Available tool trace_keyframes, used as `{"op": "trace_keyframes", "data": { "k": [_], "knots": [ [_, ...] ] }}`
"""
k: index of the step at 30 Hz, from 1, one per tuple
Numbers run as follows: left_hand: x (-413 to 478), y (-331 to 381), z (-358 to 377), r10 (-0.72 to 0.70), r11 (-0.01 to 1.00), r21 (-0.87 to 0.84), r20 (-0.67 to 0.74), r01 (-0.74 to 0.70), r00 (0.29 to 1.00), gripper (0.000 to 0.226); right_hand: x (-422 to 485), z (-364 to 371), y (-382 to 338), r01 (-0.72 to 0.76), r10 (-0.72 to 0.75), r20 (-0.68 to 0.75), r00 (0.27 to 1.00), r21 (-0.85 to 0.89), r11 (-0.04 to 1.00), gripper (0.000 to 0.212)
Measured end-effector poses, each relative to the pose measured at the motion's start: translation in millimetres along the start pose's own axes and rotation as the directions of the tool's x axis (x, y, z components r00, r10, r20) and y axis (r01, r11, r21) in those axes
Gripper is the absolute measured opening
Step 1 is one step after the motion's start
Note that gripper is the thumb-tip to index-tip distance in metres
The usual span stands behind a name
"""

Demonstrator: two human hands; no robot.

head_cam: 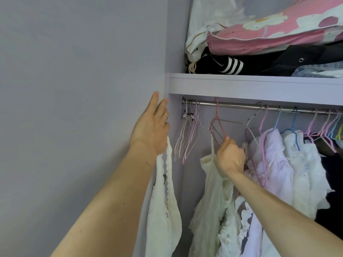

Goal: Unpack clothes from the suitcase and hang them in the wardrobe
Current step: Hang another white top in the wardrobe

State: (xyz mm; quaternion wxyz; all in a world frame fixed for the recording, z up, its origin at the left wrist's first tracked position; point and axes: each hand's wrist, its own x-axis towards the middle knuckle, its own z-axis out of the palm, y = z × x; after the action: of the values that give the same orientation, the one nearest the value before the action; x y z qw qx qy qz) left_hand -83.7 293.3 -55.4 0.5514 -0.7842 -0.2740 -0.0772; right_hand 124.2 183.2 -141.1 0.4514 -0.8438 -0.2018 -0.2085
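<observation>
the left hand [151, 127] grips a white lace top [163, 210] in curled fingers, the right hand [231, 157] has fingers clamped on a red hanger [216, 115] on the rail [237, 105].

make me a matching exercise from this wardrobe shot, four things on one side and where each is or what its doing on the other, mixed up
Things
1. left hand
2. right hand
3. red hanger
4. pink floral bedding

States
A. lies on the shelf above the rail
B. hooked on the rail, gripped low down
C. holds a white lace garment by the wardrobe side panel
D. grips a hanger beside the cream top

Pairs: 1-C, 2-D, 3-B, 4-A
</observation>
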Motion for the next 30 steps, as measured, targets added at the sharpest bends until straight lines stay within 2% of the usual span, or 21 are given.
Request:
{"op": "trace_keyframes", "data": {
  "k": [4, 15, 19, 30],
  "knots": [
    [-3.3, -0.2, 1.0, 0.001, 1.000, -0.006, 0.013, 0.000, 1.000, 0.060, -3.1, 3.1, 7.6, 0.008, -0.008, 0.017, 1.000, 0.005, 1.000, 0.051],
    [-1.1, 0.3, -0.6, -0.006, 1.000, 0.002, 0.005, 0.006, 1.000, 0.059, 18.4, -6.1, 2.7, 0.055, -0.044, -0.114, 0.992, 0.093, 0.994, 0.047],
    [-1.0, -2.5, 1.8, -0.012, 1.000, 0.017, 0.004, 0.012, 1.000, 0.059, 10.0, -8.3, 6.0, 0.109, -0.104, -0.057, 0.993, 0.083, 0.991, 0.047],
    [-0.3, 2.0, 2.1, -0.018, 0.999, 0.030, -0.004, 0.019, 1.000, 0.060, -14.0, 3.6, 50.1, 0.117, -0.117, -0.011, 0.993, 0.020, 0.993, 0.045]
  ]
}}
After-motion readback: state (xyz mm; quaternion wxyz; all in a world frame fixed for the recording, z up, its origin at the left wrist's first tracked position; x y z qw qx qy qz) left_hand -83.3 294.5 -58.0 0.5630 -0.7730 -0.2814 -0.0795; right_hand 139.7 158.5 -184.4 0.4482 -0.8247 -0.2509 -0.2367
